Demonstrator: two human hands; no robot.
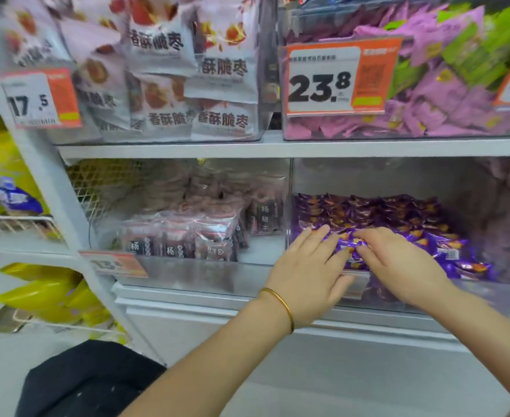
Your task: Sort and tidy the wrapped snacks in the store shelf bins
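Note:
A clear bin [488, 290] on the lower shelf holds a heap of purple wrapped snacks [398, 215]. Both my hands reach over its front wall. My left hand [308, 266], with a gold bangle on the wrist, lies flat on the snacks at the bin's left front, fingers straight. My right hand [398, 260] rests beside it with fingers stretched toward the left, touching the same purple wrappers. Whether a wrapper is pinched between the fingertips is hidden. To the left, a second clear bin [187, 275] holds pink-and-black snack packs [181, 239].
The upper shelf carries a bin of white jujube bags [169, 70] and a bin of pink and green packets [446, 94] with a 23.8 price tag [338, 76]. Yellow bags [52, 296] sit in wire racks at the left. The white shelf edge [247, 150] runs above the hands.

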